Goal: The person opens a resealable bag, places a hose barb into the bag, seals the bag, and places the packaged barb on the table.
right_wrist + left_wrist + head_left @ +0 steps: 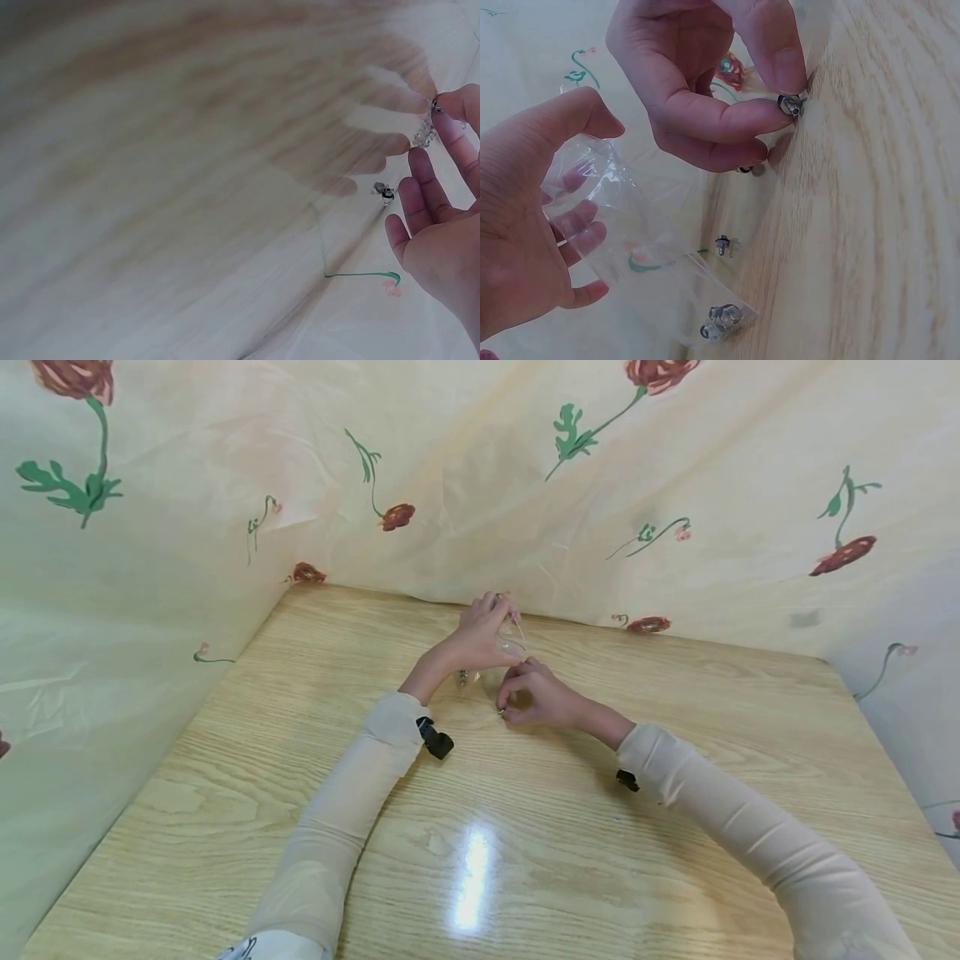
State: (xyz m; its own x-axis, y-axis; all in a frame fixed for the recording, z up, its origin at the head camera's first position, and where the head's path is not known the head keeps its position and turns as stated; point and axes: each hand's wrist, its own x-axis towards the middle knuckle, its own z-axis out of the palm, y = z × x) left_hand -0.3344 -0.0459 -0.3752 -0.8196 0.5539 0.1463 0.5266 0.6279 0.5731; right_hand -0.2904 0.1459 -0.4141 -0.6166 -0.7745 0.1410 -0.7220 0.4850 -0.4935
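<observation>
While the L hand grips the clear bag b/w thumb & fingers, its fingers showing thru the film, the R hand works just beside the bag, thumb & index pinching a small metal fitting, and that one's outside the bag. Down in the bag's corner sits a cluster of fittings, exact no. hard to tell. Just off the bag's edge, a loose fitting; further from the bag, a part-hidden fitting peeks out by the R hand's other fingers, can't tell if touched. Progress? Part-way, I'd judge: a few pcs inside the bag, at least three outside incl. the pinched one, so sorting isn't finished.
</observation>
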